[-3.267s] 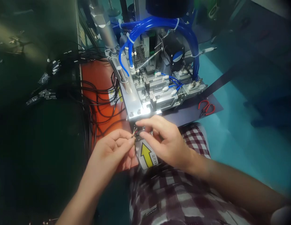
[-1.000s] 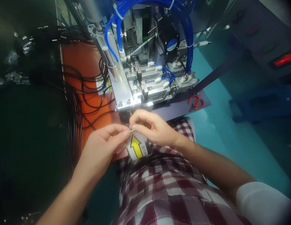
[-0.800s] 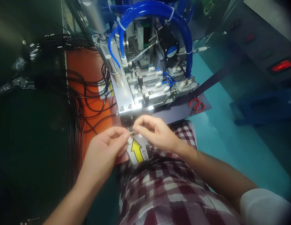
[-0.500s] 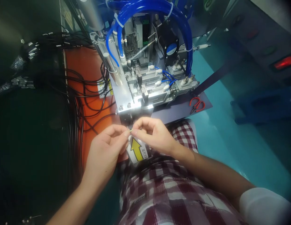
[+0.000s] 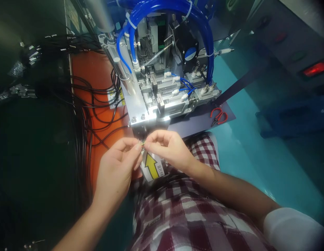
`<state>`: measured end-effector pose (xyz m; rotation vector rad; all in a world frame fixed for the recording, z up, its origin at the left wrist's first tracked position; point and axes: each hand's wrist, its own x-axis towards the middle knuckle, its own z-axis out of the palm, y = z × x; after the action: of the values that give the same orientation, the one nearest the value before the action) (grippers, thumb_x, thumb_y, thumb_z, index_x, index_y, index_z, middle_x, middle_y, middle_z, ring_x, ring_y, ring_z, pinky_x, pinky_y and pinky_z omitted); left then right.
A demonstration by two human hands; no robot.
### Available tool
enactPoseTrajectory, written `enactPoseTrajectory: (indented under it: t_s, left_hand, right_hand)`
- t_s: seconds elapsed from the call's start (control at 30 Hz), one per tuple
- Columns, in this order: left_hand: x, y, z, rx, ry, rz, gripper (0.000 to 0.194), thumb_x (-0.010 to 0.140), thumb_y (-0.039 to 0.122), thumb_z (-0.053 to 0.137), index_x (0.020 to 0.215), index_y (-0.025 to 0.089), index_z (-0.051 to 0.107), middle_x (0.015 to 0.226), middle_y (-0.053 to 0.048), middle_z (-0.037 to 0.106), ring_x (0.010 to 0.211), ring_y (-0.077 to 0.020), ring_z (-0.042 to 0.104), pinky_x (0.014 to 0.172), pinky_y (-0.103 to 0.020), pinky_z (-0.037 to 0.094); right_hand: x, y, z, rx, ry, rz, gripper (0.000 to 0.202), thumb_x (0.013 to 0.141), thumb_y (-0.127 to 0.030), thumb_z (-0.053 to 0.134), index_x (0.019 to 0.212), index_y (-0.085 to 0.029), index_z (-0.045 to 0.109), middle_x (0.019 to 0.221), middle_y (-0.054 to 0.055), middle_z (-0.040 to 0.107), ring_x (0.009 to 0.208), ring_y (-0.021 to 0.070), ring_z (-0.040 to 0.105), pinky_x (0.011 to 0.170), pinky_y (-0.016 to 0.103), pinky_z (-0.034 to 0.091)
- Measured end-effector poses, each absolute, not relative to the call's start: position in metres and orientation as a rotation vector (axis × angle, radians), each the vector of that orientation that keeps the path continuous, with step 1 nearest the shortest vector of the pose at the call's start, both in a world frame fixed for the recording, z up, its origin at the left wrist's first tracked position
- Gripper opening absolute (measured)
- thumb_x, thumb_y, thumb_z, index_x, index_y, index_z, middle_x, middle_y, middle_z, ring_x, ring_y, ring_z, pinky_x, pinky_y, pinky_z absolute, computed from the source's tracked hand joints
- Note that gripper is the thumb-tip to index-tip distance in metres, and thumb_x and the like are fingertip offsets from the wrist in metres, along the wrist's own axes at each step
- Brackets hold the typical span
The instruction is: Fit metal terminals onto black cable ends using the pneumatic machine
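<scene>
A tiny yellow-green piece (image 5: 143, 143) shows between my fingertips, just in front of the metal machine (image 5: 148, 116). My left hand (image 5: 120, 164) pinches it from the left with thumb and forefinger. From the other side, the thumb and fingers of my right hand (image 5: 169, 148) close on the same piece. The fingertips of both hands nearly touch. Below them is a white label with a yellow arrow (image 5: 151, 165). What exactly the small piece is cannot be made out.
Black cables (image 5: 92, 101) run over the orange surface (image 5: 86, 66) at the left. Blue hoses (image 5: 210, 42) arch above the machine. Red-handled pliers (image 5: 218, 116) lie on the grey plate at the right. A red light (image 5: 315, 69) glows at far right.
Both hands and the small piece between them have shifted very slightly left. The view has moved a little as well; both pinches remain closed.
</scene>
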<state>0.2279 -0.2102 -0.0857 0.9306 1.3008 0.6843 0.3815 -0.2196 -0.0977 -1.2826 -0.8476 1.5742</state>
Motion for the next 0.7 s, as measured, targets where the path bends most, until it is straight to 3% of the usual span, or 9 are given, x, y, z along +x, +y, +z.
enactPoseTrajectory:
  t_s: [0.27, 0.47, 0.7]
  left_hand:
    - [0.2332, -0.2088, -0.0795, 0.840, 1.228, 0.750, 0.022, 0.079, 0.037, 0.075, 0.081, 0.022, 0.059, 0.053, 0.007, 0.045, 0.047, -0.0081, 0.040, 0.043, -0.018, 0.040]
    - [0.2311, -0.2058, -0.0758, 0.804, 1.243, 0.693, 0.026, 0.073, 0.039, 0.078, 0.077, 0.020, 0.060, 0.047, 0.007, 0.044, 0.045, -0.0078, 0.040, 0.042, -0.017, 0.039]
    - [0.2293, -0.2053, -0.0807, 0.821, 1.318, 0.647, 0.032, 0.073, 0.046, 0.078, 0.082, 0.021, 0.061, 0.047, 0.007, 0.043, 0.044, -0.0084, 0.039, 0.042, -0.019, 0.041]
  right_hand:
    - [0.3765, -0.2276, -0.1053, -1.257, -1.128, 1.197, 0.007, 0.079, -0.019, 0.065, 0.073, -0.017, 0.061, 0.071, -0.002, 0.059, 0.057, 0.0080, 0.047, 0.056, 0.024, 0.039]
    - [0.3812, -0.2245, -0.1067, -1.212, -0.967, 1.432, 0.011, 0.080, -0.026, 0.068, 0.075, -0.017, 0.062, 0.066, -0.003, 0.055, 0.058, 0.0098, 0.046, 0.054, 0.024, 0.038]
    - [0.3844, -0.2243, -0.1058, -1.249, -0.959, 1.470, 0.014, 0.081, -0.031, 0.068, 0.078, -0.017, 0.063, 0.064, -0.003, 0.054, 0.053, 0.0083, 0.042, 0.048, 0.023, 0.034]
